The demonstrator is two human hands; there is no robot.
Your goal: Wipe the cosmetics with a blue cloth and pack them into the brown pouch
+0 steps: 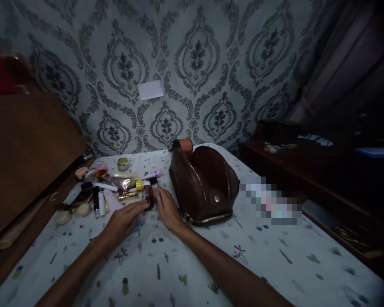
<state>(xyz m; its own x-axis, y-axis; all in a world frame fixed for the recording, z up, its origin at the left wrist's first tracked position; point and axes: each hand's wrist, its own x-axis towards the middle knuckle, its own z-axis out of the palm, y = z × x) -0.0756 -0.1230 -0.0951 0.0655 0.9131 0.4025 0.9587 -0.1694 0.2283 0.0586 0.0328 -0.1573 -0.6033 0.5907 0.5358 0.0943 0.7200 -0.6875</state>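
The left hand (123,219) had its fingers stretched forward and together, and their tips were at the small dark red bottle (148,197). Its thumb was hidden, so I cannot tell if it gripped the bottle. The right hand (168,209) was on the other side of the bottle, with its fingers a little bent; whether it held something, I also cannot tell.

Just to the right of the right hand, the brown bag (196,198) stood with its zipped mouth wide open, so the opening was done. What lay deep inside could not be seen.

In my judgement, the handling was at an early stage, because many cosmetics were lying loose on the patterned cloth (166,273). Beyond the left hand were a gold tube (128,195), a pink tube (123,183) and, farther off, a gold-lidded jar (123,164). These seemed left to be dealt with, and the bottle was not yet lifted clear.
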